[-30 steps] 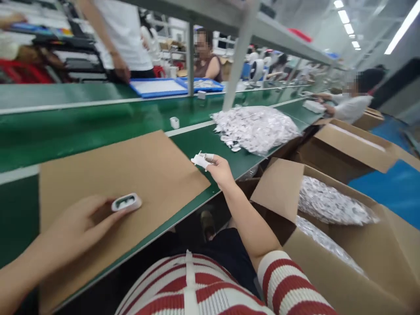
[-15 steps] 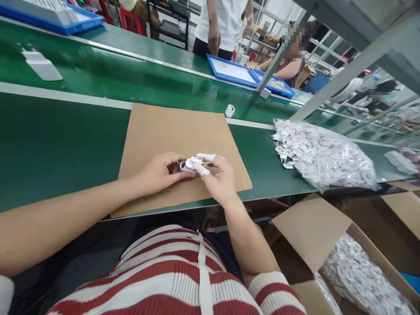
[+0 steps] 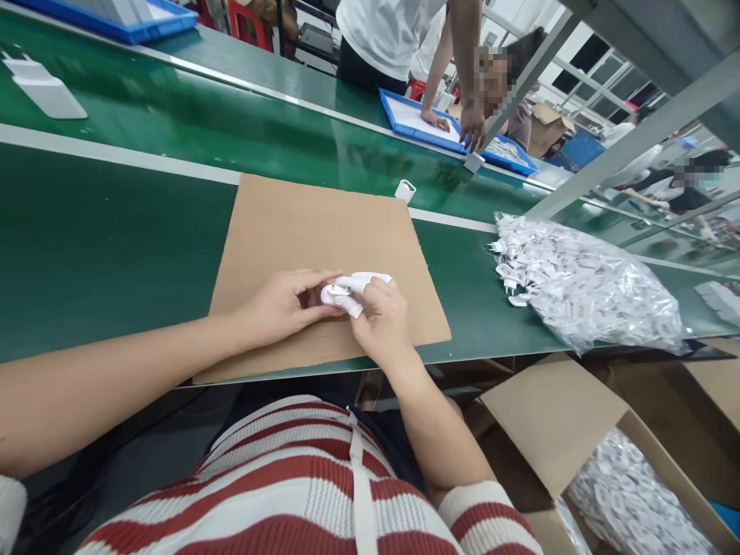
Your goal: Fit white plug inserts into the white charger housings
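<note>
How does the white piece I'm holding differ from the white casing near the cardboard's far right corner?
The white piece is held in your left grip and right grip; the white casing rests untouched on the green surface. The white piece is partly hidden; the white casing is in plain view. The white casing shows a dark opening at one end; none shows on the white piece. Both are white.

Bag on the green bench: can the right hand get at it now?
Probably yes: nothing visible stands between the right hand and the bag, though that hand is busy at a white piece.
</note>
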Demonstrator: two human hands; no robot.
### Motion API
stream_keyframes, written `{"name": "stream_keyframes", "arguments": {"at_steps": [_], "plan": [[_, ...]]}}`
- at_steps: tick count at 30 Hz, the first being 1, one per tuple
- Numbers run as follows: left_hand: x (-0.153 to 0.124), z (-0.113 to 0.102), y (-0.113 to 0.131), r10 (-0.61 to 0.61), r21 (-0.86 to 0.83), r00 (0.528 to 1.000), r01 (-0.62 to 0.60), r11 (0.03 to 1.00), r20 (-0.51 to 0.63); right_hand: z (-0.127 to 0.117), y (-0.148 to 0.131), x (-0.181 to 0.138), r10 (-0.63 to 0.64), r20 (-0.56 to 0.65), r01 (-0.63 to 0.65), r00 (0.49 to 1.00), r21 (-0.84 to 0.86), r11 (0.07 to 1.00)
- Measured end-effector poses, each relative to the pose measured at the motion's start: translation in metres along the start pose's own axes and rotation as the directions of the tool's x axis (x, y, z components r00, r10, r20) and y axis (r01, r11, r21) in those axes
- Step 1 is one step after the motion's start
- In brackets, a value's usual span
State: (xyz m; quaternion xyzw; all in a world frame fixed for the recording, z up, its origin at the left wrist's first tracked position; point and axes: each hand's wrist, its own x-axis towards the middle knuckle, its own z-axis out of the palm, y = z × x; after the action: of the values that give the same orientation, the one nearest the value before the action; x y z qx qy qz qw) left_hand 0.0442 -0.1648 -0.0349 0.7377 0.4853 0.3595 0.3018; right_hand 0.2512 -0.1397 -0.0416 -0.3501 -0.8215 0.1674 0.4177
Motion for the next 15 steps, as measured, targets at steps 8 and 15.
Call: {"name": "stream_keyframes", "arguments": {"at_steps": [8, 15], "plan": [[-0.0008, -0.0017, -0.001, -0.017, 0.02, 1.0, 0.017, 1.0, -0.006, 0.0003, -0.0012, -0.0011, 0.001, -0.031, -0.001, 1.0, 0.012, 1.0], [-0.0019, -0.0023, -0.0003, 0.036, 0.086, 0.999, -0.036, 0.996, 0.001, -0.0056, -0.0053, 0.0052, 0.017, 0.064, -0.01, 0.998, -0.107, 0.994]]}}
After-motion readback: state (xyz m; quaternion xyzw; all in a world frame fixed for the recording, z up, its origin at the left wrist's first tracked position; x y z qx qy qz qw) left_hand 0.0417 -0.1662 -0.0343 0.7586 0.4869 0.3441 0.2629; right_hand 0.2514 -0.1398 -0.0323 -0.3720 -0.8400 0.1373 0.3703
